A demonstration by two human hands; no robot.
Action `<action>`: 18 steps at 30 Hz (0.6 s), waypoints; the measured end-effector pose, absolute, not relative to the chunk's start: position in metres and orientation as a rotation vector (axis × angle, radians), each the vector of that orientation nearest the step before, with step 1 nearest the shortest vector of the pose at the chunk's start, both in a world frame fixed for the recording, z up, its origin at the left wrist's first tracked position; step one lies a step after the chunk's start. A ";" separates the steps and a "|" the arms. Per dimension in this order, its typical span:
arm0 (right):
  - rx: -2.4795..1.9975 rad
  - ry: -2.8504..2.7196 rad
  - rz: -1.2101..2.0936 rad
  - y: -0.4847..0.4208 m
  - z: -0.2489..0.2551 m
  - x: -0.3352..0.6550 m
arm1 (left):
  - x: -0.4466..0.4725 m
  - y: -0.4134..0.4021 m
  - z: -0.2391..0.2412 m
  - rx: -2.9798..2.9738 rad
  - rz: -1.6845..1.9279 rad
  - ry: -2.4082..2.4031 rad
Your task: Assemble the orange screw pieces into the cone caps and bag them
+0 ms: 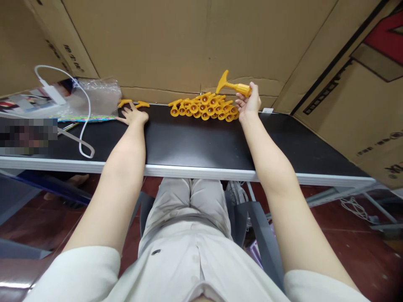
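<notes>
1. Head view: the right hand (251, 103) grasps a yellow tool (233, 86), raised above the right end of a stacked pile (204, 110) of similar pieces.
2. The tool has a curved crossbar, narrow stem and thicker barrel.
3. The pile sits on the black tabletop (195, 144), round hollow ends toward the person.
4. The left hand (134, 115) is released, fingers spread beside two yellow handles (143, 104); contact is unclear.
5. Dark characters mark the left cardboard (59, 25) and right carton (355, 130), too blurred to read.
</notes>
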State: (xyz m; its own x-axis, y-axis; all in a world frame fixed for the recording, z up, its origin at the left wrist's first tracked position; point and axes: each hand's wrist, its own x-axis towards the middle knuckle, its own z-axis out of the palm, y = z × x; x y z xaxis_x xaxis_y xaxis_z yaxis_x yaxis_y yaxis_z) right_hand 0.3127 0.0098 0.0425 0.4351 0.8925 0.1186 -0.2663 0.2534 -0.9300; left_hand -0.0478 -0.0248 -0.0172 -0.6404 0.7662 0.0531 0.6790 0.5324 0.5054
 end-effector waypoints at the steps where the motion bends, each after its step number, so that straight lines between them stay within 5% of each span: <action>1: -1.013 -0.731 0.903 0.008 0.043 0.312 | -0.047 -0.024 -0.016 1.242 0.695 2.591; 18: -1.086 -0.854 0.901 0.022 0.035 0.322 | -0.070 -0.005 -0.030 1.196 0.587 2.602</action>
State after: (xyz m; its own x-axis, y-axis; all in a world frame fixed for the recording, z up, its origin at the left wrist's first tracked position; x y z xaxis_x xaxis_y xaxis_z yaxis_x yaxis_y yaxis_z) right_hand 0.3217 0.0222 0.0346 0.3890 0.9122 0.1287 -0.1764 0.2108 -0.9615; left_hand -0.0699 -0.0046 -0.0296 -0.6453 0.7633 -0.0306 0.6762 0.5893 0.4422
